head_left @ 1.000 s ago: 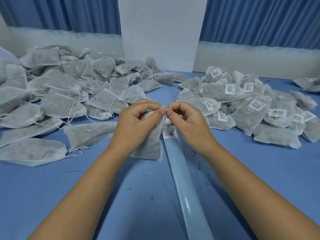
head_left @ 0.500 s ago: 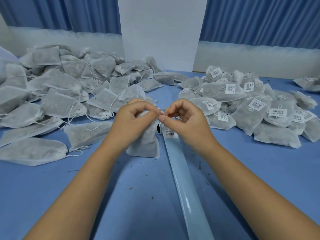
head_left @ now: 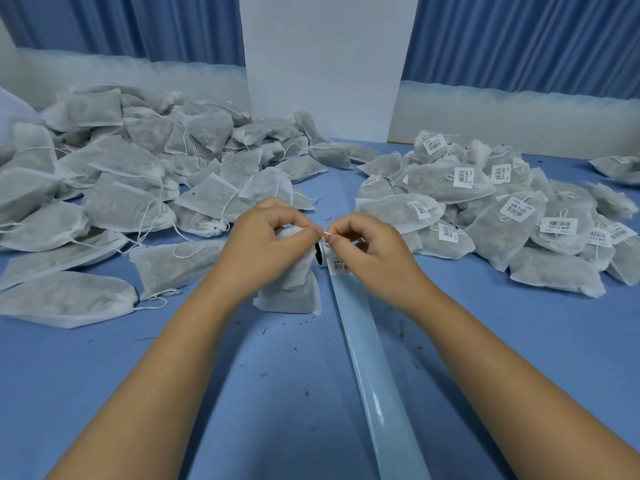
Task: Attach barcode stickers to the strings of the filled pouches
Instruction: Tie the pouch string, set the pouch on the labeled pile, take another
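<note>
Pouch is being held upright over the blue worktop, the left hand gripping its top, the right hand pinching its string, beside a long sticker strip.

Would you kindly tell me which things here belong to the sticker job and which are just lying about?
Job: left hand, gripping the held pouch; right hand, pinching its string; barcode sticker on the backing strip; unlabelled pile; labelled pile.
Lying about: loose crumbs on the blue table; white panel; blue curtains.
</note>
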Demonstrator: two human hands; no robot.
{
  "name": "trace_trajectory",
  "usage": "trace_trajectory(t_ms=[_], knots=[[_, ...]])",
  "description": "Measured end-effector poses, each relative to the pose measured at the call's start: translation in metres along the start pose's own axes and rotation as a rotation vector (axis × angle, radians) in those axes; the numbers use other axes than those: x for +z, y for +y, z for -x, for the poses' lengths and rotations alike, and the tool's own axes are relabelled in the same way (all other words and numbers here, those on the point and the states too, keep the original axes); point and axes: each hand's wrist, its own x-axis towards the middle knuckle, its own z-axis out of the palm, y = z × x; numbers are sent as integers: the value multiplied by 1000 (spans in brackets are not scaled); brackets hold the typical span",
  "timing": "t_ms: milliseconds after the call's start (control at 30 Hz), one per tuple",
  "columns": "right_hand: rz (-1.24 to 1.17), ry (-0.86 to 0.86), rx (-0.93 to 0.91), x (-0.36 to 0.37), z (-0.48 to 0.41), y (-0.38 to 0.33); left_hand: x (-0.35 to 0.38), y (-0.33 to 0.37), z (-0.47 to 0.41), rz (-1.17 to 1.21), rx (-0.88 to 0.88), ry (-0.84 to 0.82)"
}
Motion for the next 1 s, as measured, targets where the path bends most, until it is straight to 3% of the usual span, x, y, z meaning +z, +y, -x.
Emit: trace_trajectory(t_ms=[267, 667, 1000], knots=[[-309, -69, 182, -3, -2, -5, -5, 4, 1, 161, 11, -124], [-267, 90, -25, -2, -1, -1, -6, 5, 1, 405, -172, -222], [-219, 80, -8, -2, 2, -1, -5, 3, 1, 388, -162, -193]])
